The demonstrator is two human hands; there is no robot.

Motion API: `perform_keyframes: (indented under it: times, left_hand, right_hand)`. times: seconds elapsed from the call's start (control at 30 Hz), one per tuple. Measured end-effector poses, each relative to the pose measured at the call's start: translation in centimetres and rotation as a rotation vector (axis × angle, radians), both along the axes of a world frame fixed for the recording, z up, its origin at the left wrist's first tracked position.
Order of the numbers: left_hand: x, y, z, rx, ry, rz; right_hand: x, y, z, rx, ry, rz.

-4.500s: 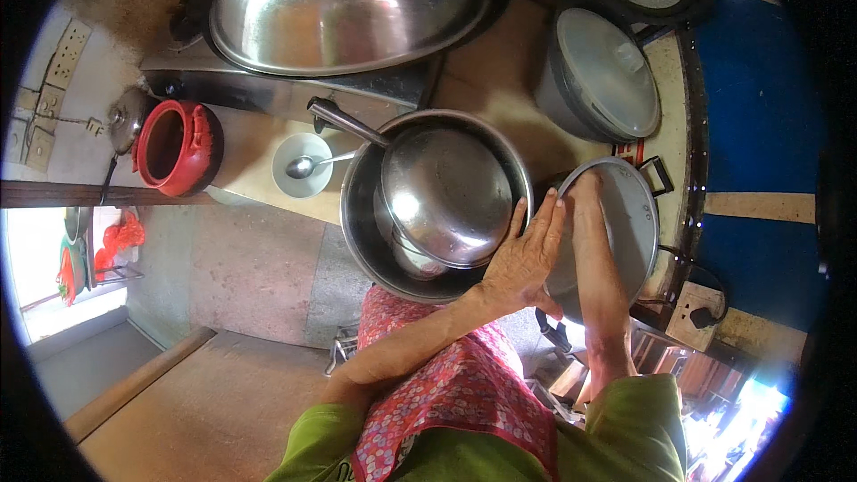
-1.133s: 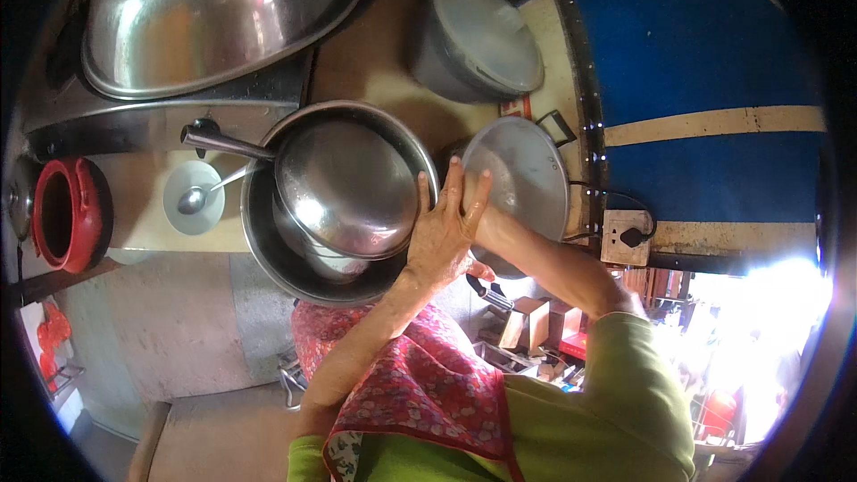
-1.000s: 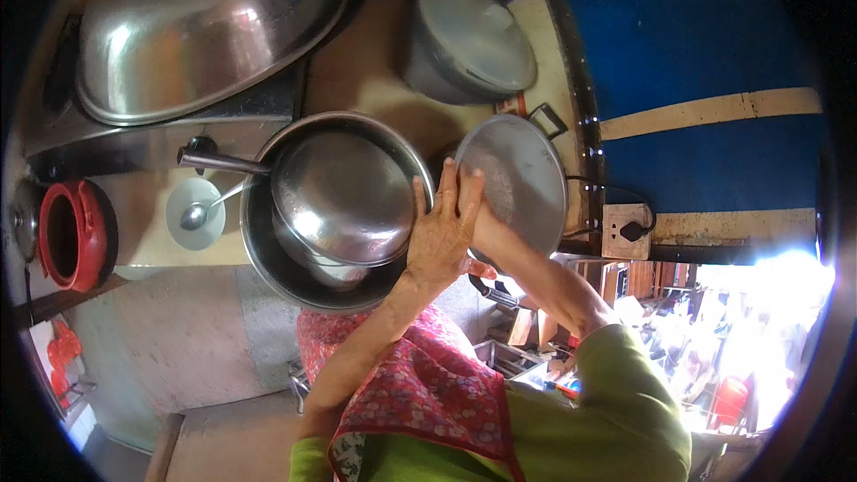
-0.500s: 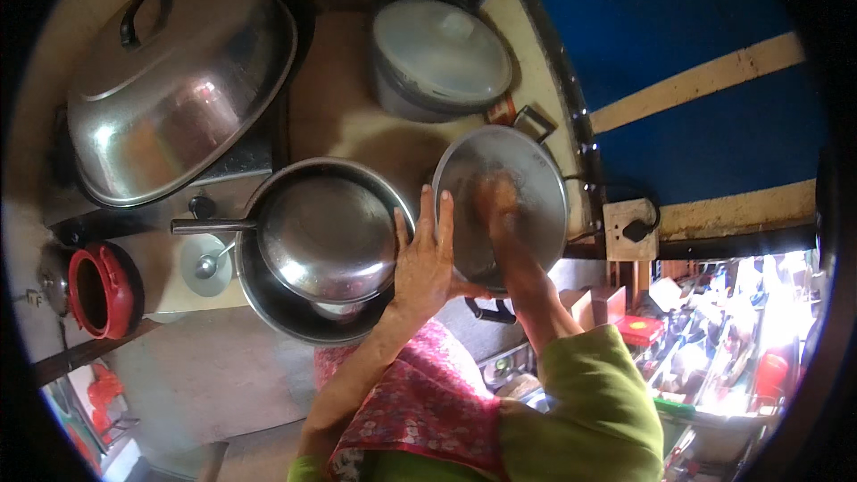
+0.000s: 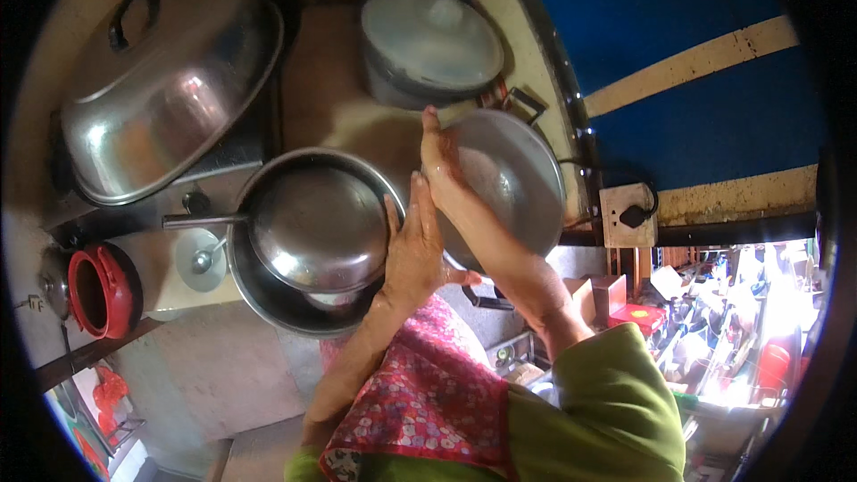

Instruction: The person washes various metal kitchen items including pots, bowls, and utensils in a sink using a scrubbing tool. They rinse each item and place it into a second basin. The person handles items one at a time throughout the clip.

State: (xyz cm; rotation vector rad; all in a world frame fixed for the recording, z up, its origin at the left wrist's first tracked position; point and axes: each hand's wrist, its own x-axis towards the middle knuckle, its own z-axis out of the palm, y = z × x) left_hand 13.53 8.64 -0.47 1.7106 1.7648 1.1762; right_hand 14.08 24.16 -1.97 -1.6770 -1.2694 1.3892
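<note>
A grey metal pot point(image 5: 527, 170) with a black handle on each side stands on the counter, its inside wet and shiny. My left hand point(image 5: 413, 254) lies along the left outer side of this pot, fingers stretched out and apart, thumb reaching toward its near rim. My right hand point(image 5: 439, 150) is at the pot's left rim, just beyond my left fingertips; its fingers are mostly hidden from view. Left of my hands, a steel saucepan point(image 5: 312, 223) with a long handle rests upside down in a wide steel basin point(image 5: 268, 303).
A large domed lid point(image 5: 178, 80) sits at the far left. Behind the grey pot stands a lidded pot point(image 5: 433, 40). A white bowl point(image 5: 201, 259) with a ladle and a red pot point(image 5: 103, 290) are to the left. A socket box point(image 5: 628, 214) hangs at right.
My right hand has come up out of the grey pot's inside to its left rim. My left hand has stayed by the pot's left side.
</note>
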Motion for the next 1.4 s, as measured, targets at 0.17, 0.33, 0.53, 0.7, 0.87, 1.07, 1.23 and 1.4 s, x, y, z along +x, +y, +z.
perform_keyframes:
  times: [0.17, 0.33, 0.53, 0.7, 0.87, 1.07, 1.23, 1.4]
  left_hand:
    - [0.2, -0.1, -0.5, -0.057, 0.276, -0.048]
    - [0.4, -0.1, -0.2, 0.043, 0.083, 0.015]
    - [1.2, 0.5, -1.7, -0.046, 0.517, 0.057]
    - [0.0, 0.1, 0.5, -0.050, 0.136, 0.009]
    - [-0.1, 0.0, 0.4, -0.014, 0.093, 0.028]
    - [-0.3, -0.3, -0.1, -0.051, 0.099, -0.008]
    - [-0.3, -0.3, 0.2, -0.103, 0.229, -0.007]
    - [0.1, 0.0, 0.1, -0.127, 0.237, 0.074]
  right_hand:
    - [9.0, -8.6, 4.8, -0.029, -0.251, 0.787]
    - [15.7, -9.2, 4.7, -0.207, -0.083, 1.148]
    - [12.4, -9.9, 3.3, -0.406, 0.347, 0.538]
    - [24.0, -5.3, 6.9, -0.010, -0.795, 1.469]
    - [19.3, -4.0, 2.0, -0.030, -0.993, 1.396]
    - [15.2, -2.1, -6.9, 0.627, -1.101, 1.739]
    - [15.4, 11.7, -7.7, 1.479, -0.839, 1.870]
    - [18.1, 11.7, 3.8, 1.372, -1.792, 1.963]
